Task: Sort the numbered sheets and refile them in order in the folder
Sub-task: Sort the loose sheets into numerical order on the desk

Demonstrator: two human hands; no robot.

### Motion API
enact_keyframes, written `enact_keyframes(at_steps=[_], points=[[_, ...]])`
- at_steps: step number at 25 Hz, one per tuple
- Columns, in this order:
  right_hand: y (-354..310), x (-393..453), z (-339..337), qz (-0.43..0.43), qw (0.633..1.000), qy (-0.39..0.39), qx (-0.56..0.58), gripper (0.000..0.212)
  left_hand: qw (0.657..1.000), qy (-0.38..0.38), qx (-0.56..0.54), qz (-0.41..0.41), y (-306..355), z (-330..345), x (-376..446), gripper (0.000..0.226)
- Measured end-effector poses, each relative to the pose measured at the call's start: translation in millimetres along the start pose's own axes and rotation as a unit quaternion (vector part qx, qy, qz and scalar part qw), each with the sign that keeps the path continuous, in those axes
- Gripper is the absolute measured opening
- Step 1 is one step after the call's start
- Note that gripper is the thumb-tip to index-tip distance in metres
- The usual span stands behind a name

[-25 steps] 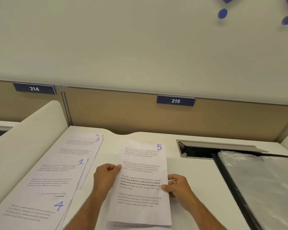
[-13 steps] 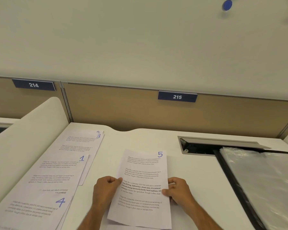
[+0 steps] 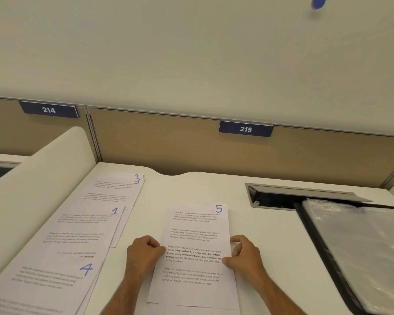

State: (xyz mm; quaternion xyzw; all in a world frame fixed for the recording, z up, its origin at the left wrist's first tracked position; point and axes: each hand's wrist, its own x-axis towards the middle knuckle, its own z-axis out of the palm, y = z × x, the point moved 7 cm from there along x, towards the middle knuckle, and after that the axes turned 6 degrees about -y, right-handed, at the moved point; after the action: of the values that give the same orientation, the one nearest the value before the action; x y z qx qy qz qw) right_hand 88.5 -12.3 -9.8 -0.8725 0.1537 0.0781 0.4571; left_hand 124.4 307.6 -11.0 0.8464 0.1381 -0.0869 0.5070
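Sorting step: my left hand (image 3: pixel 143 253) and right hand (image 3: pixel 243 255) pinch sheet 5 (image 3: pixel 195 251) by its edges, flat on the desk (image 3: pixel 271 235); next, probably pairing it with sheet 4 (image 3: pixel 55 278) at left.

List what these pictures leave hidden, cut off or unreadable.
Head view only:
- White sheet under the sheet marked 3: its blue number shows only a top sliver.
- Paper beneath the white printed sheet marked 5: cut by the bottom edge, no number visible.
- Black folder with clear plastic sleeves: cropped at right, contents lost in glare.
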Motion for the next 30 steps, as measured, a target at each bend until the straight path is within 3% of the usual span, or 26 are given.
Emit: enact_keyframes(at_steps=[4, 9, 13, 18, 21, 23, 30], points=[[-0.6, 0.2, 0.4, -0.006, 1.0, 0.01, -0.019, 0.061, 1.0, 0.007, 0.013, 0.008, 0.7, 0.5, -0.7, 0.021], [-16.9, -1.7, 1.0, -0.024, 0.997, 0.066, -0.009, 0.038, 0.998, -0.016, 0.029, 0.053, 2.3, -3.3, -0.3, 0.019], [-66.2, -13.1, 31.1, -0.123, 0.987, 0.091, -0.045, 0.027, 0.993, 0.034, 0.062, 0.091, -9.3, -49.5, -1.6, 0.016], [-127.9, -28.3, 122.8, -0.205, 0.972, -0.023, -0.116, 0.027, 0.959, 0.126, 0.206, 0.152, -44.7, -144.6, -3.4, 0.028], [-158.4, -43.6, 182.2, -0.244, 0.952, -0.099, -0.154, 0.036, 0.927, 0.135, 0.331, 0.109, -86.2, -188.1, -8.9, 0.079], [-174.5, -50.9, 215.8, -0.258, 0.94, -0.138, -0.177, 0.044, 0.911, 0.1, 0.393, 0.078, -113.7, -200.3, -14.6, 0.108], [-208.6, -54.8, 282.7, -0.254, 0.915, -0.215, -0.229, 0.068, 0.903, 0.027, 0.428, 0.005, -149.0, -197.2, -30.8, 0.117]])
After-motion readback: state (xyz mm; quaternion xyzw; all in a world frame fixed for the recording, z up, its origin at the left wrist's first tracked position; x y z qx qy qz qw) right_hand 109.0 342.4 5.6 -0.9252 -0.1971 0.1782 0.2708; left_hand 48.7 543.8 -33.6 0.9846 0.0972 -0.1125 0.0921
